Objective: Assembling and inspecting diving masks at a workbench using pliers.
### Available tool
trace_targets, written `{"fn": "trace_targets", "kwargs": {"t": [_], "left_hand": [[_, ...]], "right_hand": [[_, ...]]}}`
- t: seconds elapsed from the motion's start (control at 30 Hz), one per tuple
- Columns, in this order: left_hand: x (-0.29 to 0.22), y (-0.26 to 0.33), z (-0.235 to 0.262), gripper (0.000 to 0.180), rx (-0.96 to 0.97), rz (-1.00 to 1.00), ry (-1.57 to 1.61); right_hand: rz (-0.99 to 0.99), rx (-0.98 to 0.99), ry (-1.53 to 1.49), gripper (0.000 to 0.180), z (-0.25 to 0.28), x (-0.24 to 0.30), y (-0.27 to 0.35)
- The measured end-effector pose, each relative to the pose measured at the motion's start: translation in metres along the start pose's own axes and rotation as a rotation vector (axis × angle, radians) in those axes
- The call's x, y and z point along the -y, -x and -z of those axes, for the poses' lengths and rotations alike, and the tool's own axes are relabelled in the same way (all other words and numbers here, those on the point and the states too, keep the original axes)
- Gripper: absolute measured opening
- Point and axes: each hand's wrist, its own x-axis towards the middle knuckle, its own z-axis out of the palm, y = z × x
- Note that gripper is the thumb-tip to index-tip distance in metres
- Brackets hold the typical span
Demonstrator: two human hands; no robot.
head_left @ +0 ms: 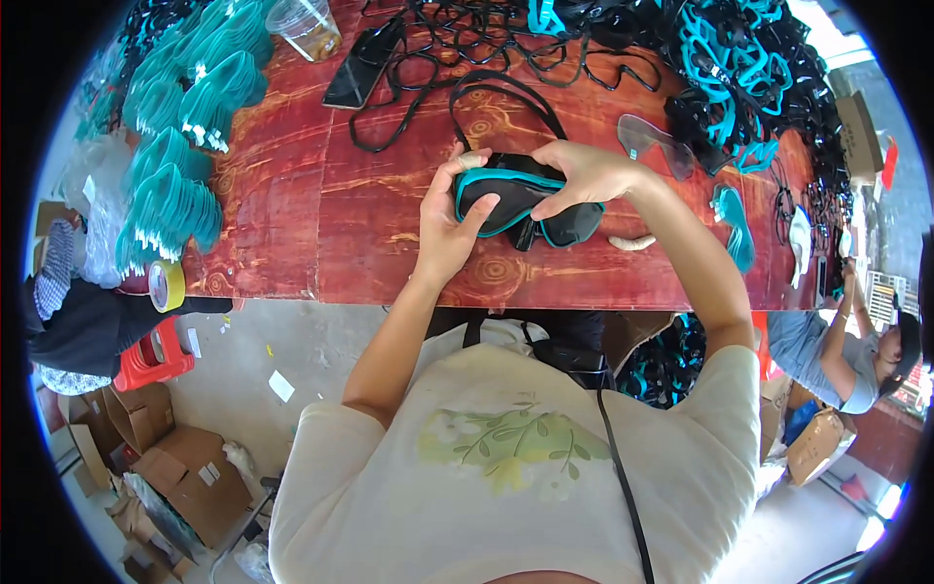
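Note:
Both of my hands hold a black swim mask with a teal rim [516, 201] just above the red wooden table [321, 204]. My left hand [449, 226] grips its left end, thumb pressed on the rim. My right hand [582, 175] covers the top right of the mask, fingers curled over its edge. A black strap [506, 95] loops away from the mask toward the far side of the table. A clear lens piece [654, 142] lies just to the right of my right hand.
Stacks of teal frames [180, 146] fill the table's left side. Black straps [506, 39] and teal-black masks [739, 68] pile at the back and right. A phone [362, 66], a plastic cup [306, 27] and a yellow tape roll [165, 285] lie nearby. Another person [846, 355] crouches at right; cardboard boxes [185, 472] sit on the floor.

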Motion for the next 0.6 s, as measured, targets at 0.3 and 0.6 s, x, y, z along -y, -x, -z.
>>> {"fn": "trace_targets", "kwargs": {"t": [0.3, 0.6], "left_hand": [[0.004, -0.001, 0.003, 0.041, -0.085, -0.051, -0.097], [0.008, -0.010, 0.006, 0.042, -0.084, -0.055, -0.210]], "right_hand": [[-0.009, 0.032, -0.091, 0.048, -0.003, 0.006, -0.006], [-0.212, 0.277, -0.231, 0.053, 0.017, -0.006, -0.018]]}}
